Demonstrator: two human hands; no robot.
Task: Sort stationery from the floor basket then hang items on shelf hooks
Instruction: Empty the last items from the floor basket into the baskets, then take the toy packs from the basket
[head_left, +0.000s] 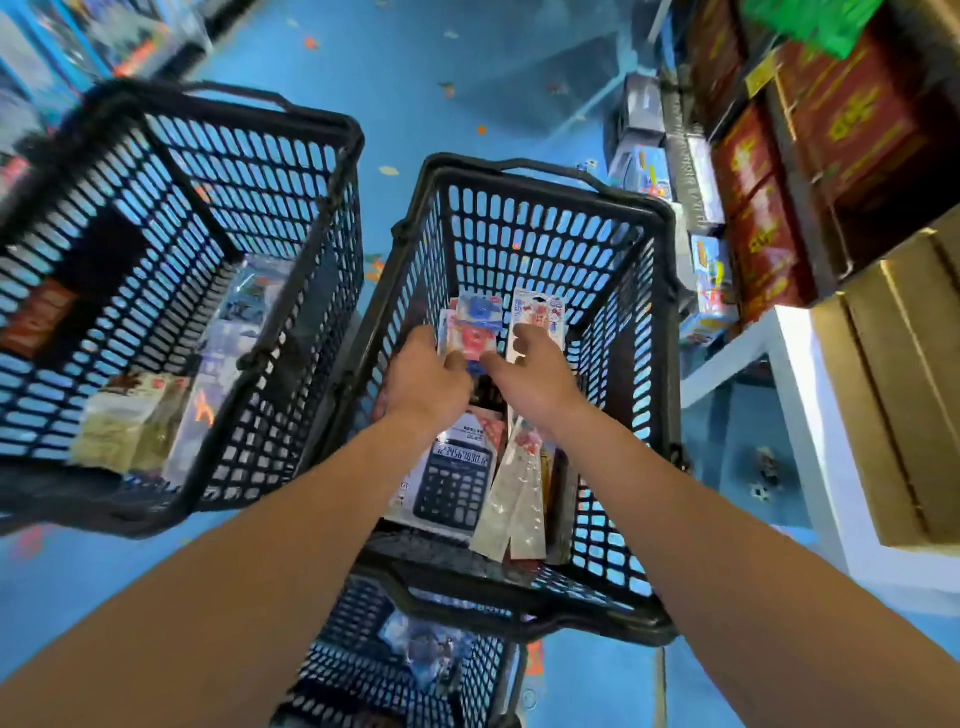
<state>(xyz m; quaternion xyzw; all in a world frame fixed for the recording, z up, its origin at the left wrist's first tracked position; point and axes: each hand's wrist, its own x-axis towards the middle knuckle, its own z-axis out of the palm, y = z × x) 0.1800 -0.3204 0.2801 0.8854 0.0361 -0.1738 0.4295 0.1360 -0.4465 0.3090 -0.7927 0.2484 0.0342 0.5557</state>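
— On the blue floor (467, 62), what is biggest?

— To the right, a white shelf (769, 332) with red boxes (852, 119) above it and brown cardboard boxes (893, 364) nearer. Then three black baskets. The left basket (322, 171) holds blurred packets. The middle basket (524, 171) stands just beside it. A third basket (363, 670) shows at the bottom edge, partly under the middle one's near rim.

— Where is the stationery being sorted?

— Inside the middle basket. A boxed calculator (454, 480) lies flat at the near end, with silvery packets (511, 504) leaning just beside it on the right. Further in, a red-and-blue packet (475, 325) stands against the far wall, with a white packet (540, 309) beside it.

— And the hands?

— Both reach down into that basket, close together. The left hand (426, 379) pinches the red-and-blue packet at its lower edge, thumb across the front. The right hand (540, 379) has bent fingers at the foot of the white packet, thumb pointing towards the other hand. Whether it grips anything, I cannot tell.
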